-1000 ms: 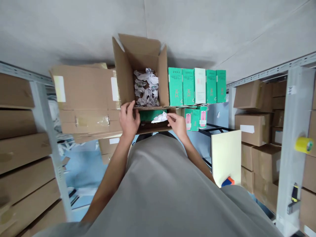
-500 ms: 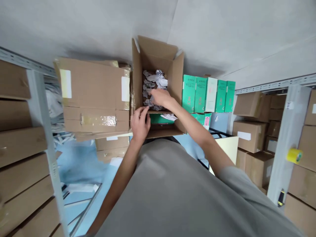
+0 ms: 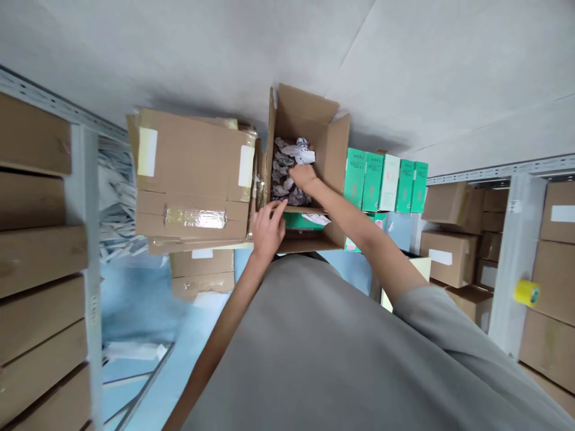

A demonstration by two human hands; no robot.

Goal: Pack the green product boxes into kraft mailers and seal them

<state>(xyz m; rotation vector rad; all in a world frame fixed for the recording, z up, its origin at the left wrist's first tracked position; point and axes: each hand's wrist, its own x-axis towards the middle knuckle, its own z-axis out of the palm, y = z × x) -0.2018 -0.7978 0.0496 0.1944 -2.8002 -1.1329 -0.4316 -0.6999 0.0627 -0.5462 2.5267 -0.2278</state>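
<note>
- In the head view, we find crumpled, creased paper inside the open, rectangular cardboard box.
- Our right hand reaches into it, fingers largely hidden at the paper; we cannot tell whether they clamp any.
- Our left hand touches the box's near left rim, fingers bent; we cannot tell their grip.
- Flat-sided green cartons stand to the right.

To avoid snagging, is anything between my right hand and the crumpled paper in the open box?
Nothing visible: your right hand is inside the open box, at the crumpled paper; your left hand is at the near edge.
</note>
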